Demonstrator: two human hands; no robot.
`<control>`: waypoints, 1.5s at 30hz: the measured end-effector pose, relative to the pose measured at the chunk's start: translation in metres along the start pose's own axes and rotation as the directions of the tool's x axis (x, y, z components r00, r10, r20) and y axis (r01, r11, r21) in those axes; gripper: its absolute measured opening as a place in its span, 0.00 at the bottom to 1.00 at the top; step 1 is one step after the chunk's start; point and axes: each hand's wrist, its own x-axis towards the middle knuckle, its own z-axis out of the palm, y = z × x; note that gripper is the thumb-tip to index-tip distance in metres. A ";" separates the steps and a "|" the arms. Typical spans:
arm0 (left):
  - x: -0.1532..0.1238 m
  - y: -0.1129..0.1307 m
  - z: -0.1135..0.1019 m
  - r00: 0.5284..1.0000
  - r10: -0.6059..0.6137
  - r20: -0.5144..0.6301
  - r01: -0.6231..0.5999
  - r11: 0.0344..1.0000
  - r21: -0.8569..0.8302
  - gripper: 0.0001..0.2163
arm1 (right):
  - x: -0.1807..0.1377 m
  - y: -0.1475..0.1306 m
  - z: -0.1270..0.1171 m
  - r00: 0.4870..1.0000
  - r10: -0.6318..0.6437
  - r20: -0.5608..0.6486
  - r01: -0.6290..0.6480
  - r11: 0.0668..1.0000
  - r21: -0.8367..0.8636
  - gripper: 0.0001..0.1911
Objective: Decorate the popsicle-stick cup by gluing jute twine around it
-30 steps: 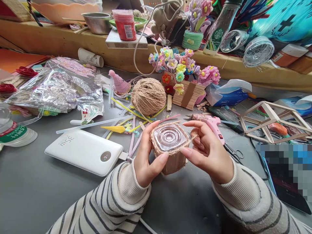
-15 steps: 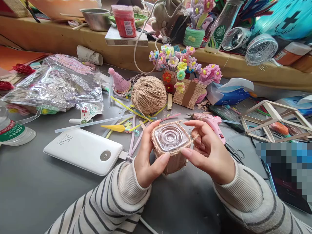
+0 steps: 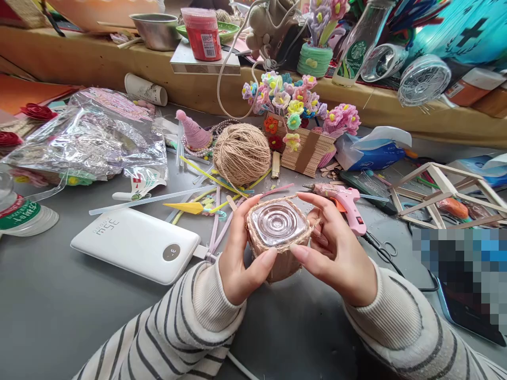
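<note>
Between my hands is a squarish clear jar [image 3: 279, 224], its ringed glass face turned up and a braided twine trim running around that edge. The sides below look brown, partly hidden by my fingers. My left hand [image 3: 242, 253] grips the left side, thumb on the near trim. From the right, my right hand [image 3: 335, 243] holds the jar with thumb at the near edge and forefinger at the far corner; a loose twine end shows by its fingers. A ball of twine [image 3: 242, 154] lies beyond, and a pink glue gun [image 3: 344, 205] rests to the right.
A white power bank [image 3: 134, 245] with a plugged cable lies left. Glue sticks and a yellow pointed piece [image 3: 184, 208] are scattered behind it. At right are scissors [image 3: 386, 250], a wooden stick frame [image 3: 447, 192] and a phone [image 3: 471, 306]. Yarn flowers [image 3: 293, 105] stand at the back.
My right hand has shifted slightly left, and its forefinger and thumb now close in on the jar's edge. My left hand and the jar have barely moved.
</note>
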 end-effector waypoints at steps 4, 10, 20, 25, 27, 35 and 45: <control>0.000 0.001 0.000 1.000 -0.003 -0.017 0.003 1.000 -0.008 0.31 | 0.000 -0.001 0.001 1.000 0.002 0.007 -0.002 1.000 0.011 0.35; 0.001 0.000 -0.001 1.000 0.005 -0.009 -0.005 1.000 0.001 0.31 | -0.002 0.000 0.001 1.000 0.019 0.014 -0.020 0.999 0.038 0.35; -0.001 0.000 -0.001 1.000 0.002 -0.010 -0.002 1.000 -0.007 0.31 | 0.003 -0.002 -0.005 1.000 0.019 0.003 -0.020 1.000 0.022 0.36; 0.000 0.001 -0.001 1.000 -0.003 -0.010 0.003 1.000 -0.009 0.31 | 0.001 0.003 -0.003 1.000 0.017 0.019 -0.018 0.999 0.032 0.36; 0.000 0.000 -0.001 1.000 0.000 -0.016 0.000 1.000 -0.013 0.31 | 0.001 0.004 -0.003 0.999 0.033 0.026 -0.034 0.998 0.054 0.35; 0.001 -0.001 -0.001 1.000 0.027 -0.003 -0.027 0.999 -0.029 0.30 | 0.005 -0.005 -0.004 0.999 0.046 -0.015 -0.045 0.996 0.075 0.35; 0.002 0.000 0.000 1.000 0.022 -0.003 -0.022 0.999 -0.044 0.30 | 0.005 -0.002 -0.005 1.000 -0.005 -0.021 0.005 1.000 0.005 0.34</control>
